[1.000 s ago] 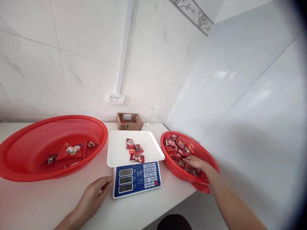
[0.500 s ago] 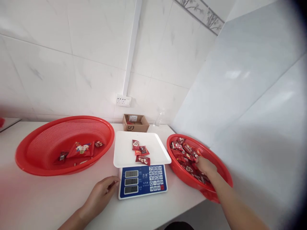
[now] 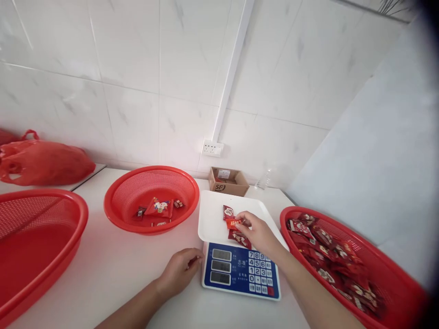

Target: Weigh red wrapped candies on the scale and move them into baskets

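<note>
My right hand [image 3: 259,234] reaches over the white pan [image 3: 214,214] of a blue-faced electronic scale [image 3: 240,272] and pinches a small red snack packet [image 3: 233,223]. Other red packets [image 3: 228,212] lie on the pan beside it. Curled loosely on the white table, my left hand [image 3: 180,271] touches the scale's left front corner and holds nothing. At the right a red basket [image 3: 394,274] is full of several red packets [image 3: 329,256].
A red mesh basket [image 3: 151,183] with a few packets stands left of the scale. Another large red basket [image 3: 37,246] sits at the far left, with a red plastic bag [image 3: 41,162] behind it. A small cardboard box [image 3: 228,181] and a wall socket [image 3: 212,148] are at the back.
My right hand left the right basket and moved to the scale pan with a packet. The view swung left, showing a further basket and the red bag. My left hand stayed by the scale.
</note>
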Action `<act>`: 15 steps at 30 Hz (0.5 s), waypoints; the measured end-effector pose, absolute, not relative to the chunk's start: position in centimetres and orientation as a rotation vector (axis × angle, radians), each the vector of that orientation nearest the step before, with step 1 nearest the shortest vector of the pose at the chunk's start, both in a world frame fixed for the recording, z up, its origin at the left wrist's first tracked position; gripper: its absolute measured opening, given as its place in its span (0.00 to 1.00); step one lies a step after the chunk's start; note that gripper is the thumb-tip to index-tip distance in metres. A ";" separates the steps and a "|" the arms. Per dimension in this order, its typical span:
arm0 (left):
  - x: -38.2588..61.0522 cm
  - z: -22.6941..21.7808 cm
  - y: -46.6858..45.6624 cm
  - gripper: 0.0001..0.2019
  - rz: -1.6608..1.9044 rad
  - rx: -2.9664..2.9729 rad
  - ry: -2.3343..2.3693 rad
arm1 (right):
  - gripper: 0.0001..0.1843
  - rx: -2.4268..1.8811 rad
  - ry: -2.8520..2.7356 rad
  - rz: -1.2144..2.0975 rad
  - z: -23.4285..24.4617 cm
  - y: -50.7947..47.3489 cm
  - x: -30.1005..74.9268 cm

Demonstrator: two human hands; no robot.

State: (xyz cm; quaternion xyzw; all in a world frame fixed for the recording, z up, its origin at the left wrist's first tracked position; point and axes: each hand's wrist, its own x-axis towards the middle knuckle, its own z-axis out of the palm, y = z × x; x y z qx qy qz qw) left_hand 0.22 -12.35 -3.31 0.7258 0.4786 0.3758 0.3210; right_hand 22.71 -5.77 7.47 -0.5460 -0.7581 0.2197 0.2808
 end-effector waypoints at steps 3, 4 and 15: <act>0.0 -3.2 -12.3 0.10 0.995 1.919 1.281 | 0.10 -1.443 -2.028 0.623 7.2 -5.6 22.0; 0.0 -3.2 -12.3 0.10 0.994 1.920 1.282 | 0.10 -1.450 -2.020 0.610 7.4 -5.5 22.3; 0.1 -3.5 -12.5 0.10 0.954 1.919 1.188 | 0.10 -1.487 -1.984 0.712 8.4 -5.5 24.0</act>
